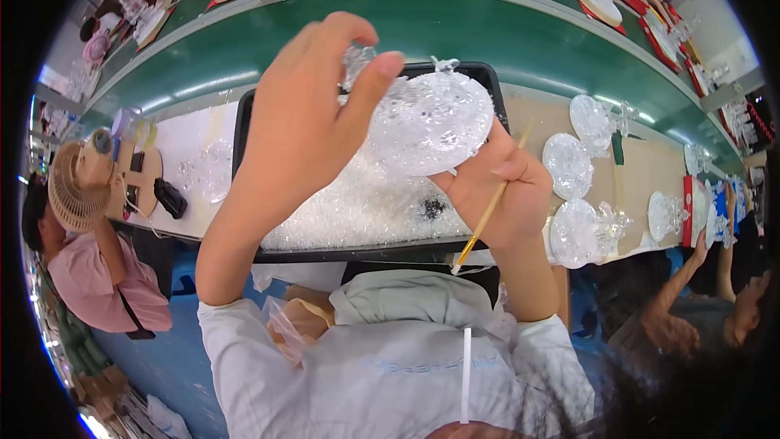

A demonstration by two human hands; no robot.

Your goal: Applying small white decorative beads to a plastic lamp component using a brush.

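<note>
Above a black tray full of clear glittering granules, my right hand grips a clear round disc by its lower right edge. The disc's face is tilted toward me and speckled with shiny bits. A thin brush with a yellowish handle is tucked between the same hand's fingers, its tip pointing down. To the disc's left, my left hand is curled, thumb and fingers around a clear shaped piece. Whether that piece joins the disc is hidden. Another small clear shape shows at the disc's top edge.
Several clear discs with figures rest on brown board at right. A beige fan and a black crumpled item are at left. A green conveyor runs behind the tray. Co-workers sit at left and right.
</note>
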